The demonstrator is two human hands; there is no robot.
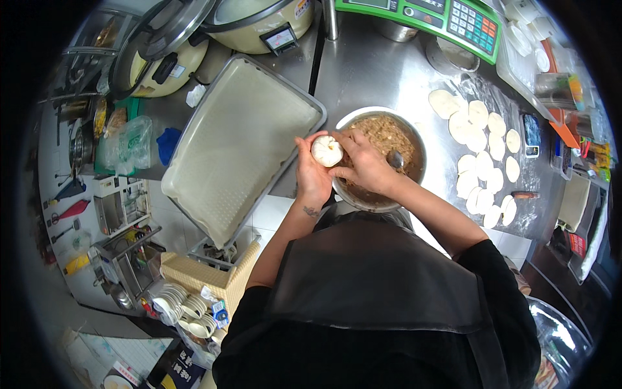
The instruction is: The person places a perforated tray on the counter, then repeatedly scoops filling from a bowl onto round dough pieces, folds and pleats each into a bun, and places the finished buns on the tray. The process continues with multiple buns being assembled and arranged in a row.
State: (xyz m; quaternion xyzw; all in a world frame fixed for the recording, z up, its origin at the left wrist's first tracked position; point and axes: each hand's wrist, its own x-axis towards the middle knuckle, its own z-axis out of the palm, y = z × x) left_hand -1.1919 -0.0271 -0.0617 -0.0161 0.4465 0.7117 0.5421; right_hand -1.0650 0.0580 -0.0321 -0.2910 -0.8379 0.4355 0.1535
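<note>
A round, pleated white dough bun point(327, 151) with a small gathered opening on top rests in my left hand point(312, 170), whose fingers curl up around its side. My right hand point(365, 160) is at the bun's right edge, thumb and fingers spread; whether it grips the bun I cannot tell. Directly under my right hand stands a steel bowl point(422, 141) of brown minced filling point(381, 131), with a metal spoon point(395, 158) stuck in it. To the left lies a large tray point(238, 131) with a pale liner, overlapping the counter's edge.
Flat dough rounds point(477, 114) lie on the floured steel counter point(388, 73) at right, beside a phone point(531, 135) and a wooden stick point(526, 195). A green scale point(437, 22) and metal pot point(453, 56) stand behind. Two cream cookers point(257, 31) are at back left.
</note>
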